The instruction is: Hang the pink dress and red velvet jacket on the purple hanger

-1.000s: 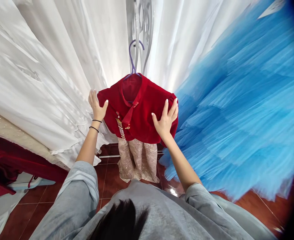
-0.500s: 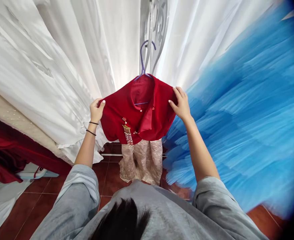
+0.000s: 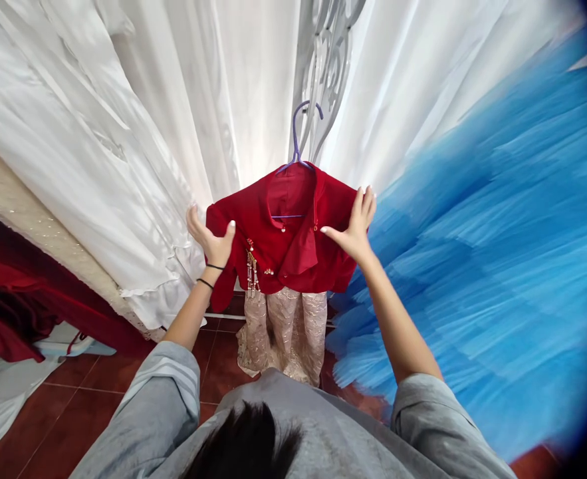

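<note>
A short red velvet jacket (image 3: 248,206) hangs by a purple hanger (image 3: 296,133) from white scrolled metalwork. Its front flap is folded open below the collar, and a beaded tassel brooch (image 3: 252,269) dangles on the chest. My left hand (image 3: 212,239) is at the jacket's left sleeve with thumb and fingers spread apart. On the other side my right hand (image 3: 355,226) lies by the right shoulder, thumb stretched across the front and fingers at the outer edge. Neither hand is closed on the cloth. A pale, shiny brocade skirt (image 3: 288,326) shows beneath the jacket.
White draped fabric (image 3: 258,80) covers the back and left. A large blue tulle gown (image 3: 482,253) fills the right side. Dark red cloth (image 3: 18,286) lies at the far left, beside a sequined beige fabric (image 3: 38,223). The floor (image 3: 88,392) is red tile.
Both hands have let go of the jacket's shoulders and opened their fingers. The left hand moved inward, and the left sleeve now hangs down. The jacket sits slightly lower in view.
</note>
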The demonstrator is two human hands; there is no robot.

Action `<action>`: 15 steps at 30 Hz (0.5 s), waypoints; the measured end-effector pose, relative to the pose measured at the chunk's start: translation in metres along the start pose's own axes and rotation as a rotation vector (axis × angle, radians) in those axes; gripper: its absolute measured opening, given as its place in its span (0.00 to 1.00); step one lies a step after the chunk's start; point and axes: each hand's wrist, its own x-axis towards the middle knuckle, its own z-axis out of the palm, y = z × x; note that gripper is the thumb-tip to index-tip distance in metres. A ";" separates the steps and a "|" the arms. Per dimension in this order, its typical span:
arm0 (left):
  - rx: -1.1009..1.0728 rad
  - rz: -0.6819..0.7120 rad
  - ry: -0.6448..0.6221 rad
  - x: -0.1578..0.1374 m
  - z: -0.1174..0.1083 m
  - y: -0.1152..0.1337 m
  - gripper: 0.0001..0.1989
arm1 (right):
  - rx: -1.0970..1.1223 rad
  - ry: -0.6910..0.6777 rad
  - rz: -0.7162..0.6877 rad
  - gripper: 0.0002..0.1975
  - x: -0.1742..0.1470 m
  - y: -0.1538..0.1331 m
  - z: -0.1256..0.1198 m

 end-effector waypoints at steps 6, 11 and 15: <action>0.172 -0.243 -0.201 -0.040 0.051 0.018 0.70 | -0.040 0.103 0.284 0.62 -0.013 -0.034 0.041; 0.197 -0.075 -0.186 0.004 0.037 -0.021 0.36 | 0.100 0.239 0.281 0.38 0.001 0.008 0.015; 0.181 0.216 -0.110 0.073 -0.005 -0.042 0.18 | 0.262 0.228 0.200 0.23 0.038 0.039 -0.035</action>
